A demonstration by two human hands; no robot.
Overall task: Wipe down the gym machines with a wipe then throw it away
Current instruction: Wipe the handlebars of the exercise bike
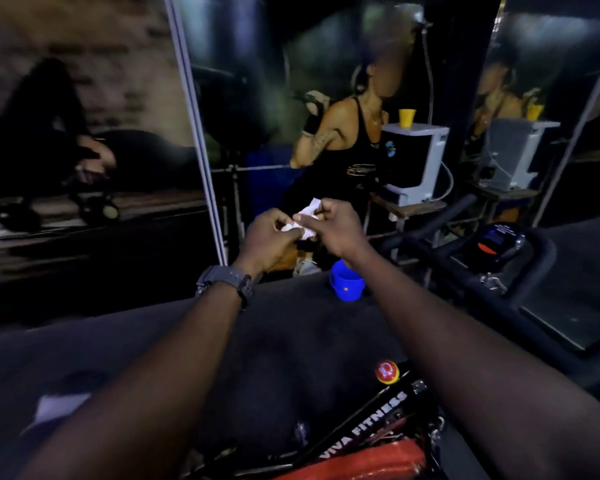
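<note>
Both arms are stretched forward and brought together at chest height in the middle of the view. The left hand (pixel 269 237), with a dark watch (pixel 222 277) on its wrist, is curled with its knuckles up, and the wipe (pixel 303 221) is pinched at its fingertips. The right hand (pixel 333 226) is turned inward, and the same wipe is pinched between its thumb and bent fingers.

A blue bucket (pixel 347 284) is seen on the floor just below the hands, partly hidden by the right forearm. To the right a dark exercise bike (pixel 492 258) with curved handlebars is placed. At the bottom a black frame (pixel 378 420) lettered "VIVA FITNESS" is seen, with a red knob (pixel 387 371) on top. Behind the hands a wall poster (pixel 347 133) of an athlete is hung, and beside it a white dispenser (pixel 420 161) is topped by a yellow cup (pixel 406 117).

The wipe is white, small and crumpled, held between the two hands above the bucket.
</note>
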